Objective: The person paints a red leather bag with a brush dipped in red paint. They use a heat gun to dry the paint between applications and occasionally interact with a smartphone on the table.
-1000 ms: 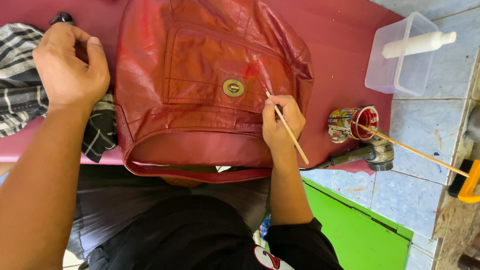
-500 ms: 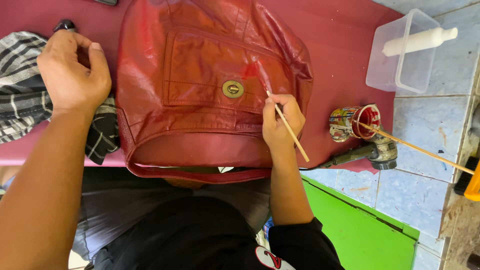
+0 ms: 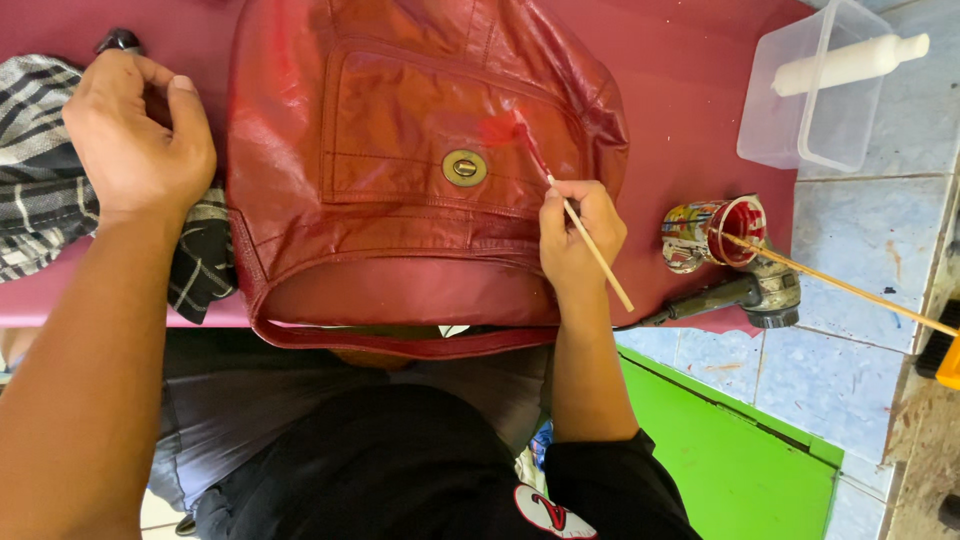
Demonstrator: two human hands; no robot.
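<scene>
I see the red bag (image 3: 400,170) lying flat on the table (image 3: 690,90), its lower edge hanging over the near side. My right hand (image 3: 580,240) pinches a thin brush (image 3: 575,215) right of the bag's brass clasp (image 3: 464,168). My left hand (image 3: 135,130), left of the bag, is loosely curled on a checked cloth (image 3: 40,190); whether it grips, I cannot tell. The small paint pot (image 3: 715,232) sits near the table's edge right of the bag; I judge an elbow swing could tip it. Open room is behind the bag.

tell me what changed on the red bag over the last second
Little changed: the right hand kept its grip on the thin brush, its tip staying at the wet red patch on the red bag. The left hand stayed on the checked cloth.
</scene>
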